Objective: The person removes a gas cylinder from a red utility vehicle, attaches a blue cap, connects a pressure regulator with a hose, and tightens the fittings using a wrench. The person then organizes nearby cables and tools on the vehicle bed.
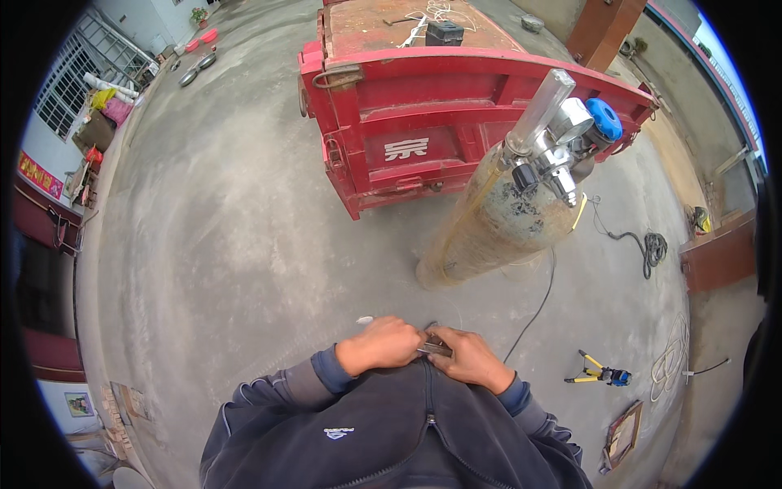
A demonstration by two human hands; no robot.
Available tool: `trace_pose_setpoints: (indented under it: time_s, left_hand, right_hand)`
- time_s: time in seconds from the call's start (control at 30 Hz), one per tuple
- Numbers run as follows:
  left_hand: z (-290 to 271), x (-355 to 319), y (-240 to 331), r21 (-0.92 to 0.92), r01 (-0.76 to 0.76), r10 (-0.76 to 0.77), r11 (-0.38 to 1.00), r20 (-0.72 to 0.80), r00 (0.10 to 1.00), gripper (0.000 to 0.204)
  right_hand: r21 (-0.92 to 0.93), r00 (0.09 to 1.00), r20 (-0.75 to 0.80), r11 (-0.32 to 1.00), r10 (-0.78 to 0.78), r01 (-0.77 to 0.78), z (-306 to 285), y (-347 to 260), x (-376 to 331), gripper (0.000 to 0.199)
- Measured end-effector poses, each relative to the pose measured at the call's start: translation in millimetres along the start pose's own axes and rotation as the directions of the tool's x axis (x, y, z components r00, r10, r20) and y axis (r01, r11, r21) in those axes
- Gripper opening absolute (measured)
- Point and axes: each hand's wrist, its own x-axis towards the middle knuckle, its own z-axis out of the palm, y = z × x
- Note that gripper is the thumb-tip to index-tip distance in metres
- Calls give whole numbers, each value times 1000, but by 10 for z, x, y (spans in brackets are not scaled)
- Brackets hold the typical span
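Close in front of my dark zipped jacket, my two hands meet around a small grey metal piece (434, 349) with a flat, straight edge. My left hand (383, 342) is closed in a fist at its left end. Thumb and fingers of my right hand (468, 359) are wrapped round the other end. Most of the piece is hidden by the fingers, so I cannot tell its exact kind. Beyond the hands stands a tall, worn gas cylinder (497, 216), topped by a regulator (554, 155) with a round gauge, a clear tube and a blue knob.
Behind the cylinder is a red truck bed (391, 106) carrying a black box (444, 33) and white cord. Yellow-handled cutters (601, 371) lie on the concrete at right, near a coiled black hose (653, 251), white cable (669, 354) and a wooden frame (623, 436).
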Motion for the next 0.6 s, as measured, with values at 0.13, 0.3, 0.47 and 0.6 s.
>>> trace_pose_setpoints:
  time_s: [0.13,0.3,0.47,0.6]
  left_hand:
    - [-240,-63,21,41,-32,37,999,-136,990,23]
    - [-301,-53,52,-49,-262,202,964,-511,836,34]
    - [-137,-133,-399,-731,-303,-335,612,-586,738,44]
    - [-275,-178,-1379,-634,-434,-575,-640,20,818,35]
  right_hand:
    - [-237,979,151,966,137,-98,100,-92,357,33]
    - [-278,977,104,948,189,-154,86,175,96,34]
    - [513,615,-234,633,753,-580,108,787,-1161,26]
    - [916,116,-134,78,984,394,42,862,-1609,15]
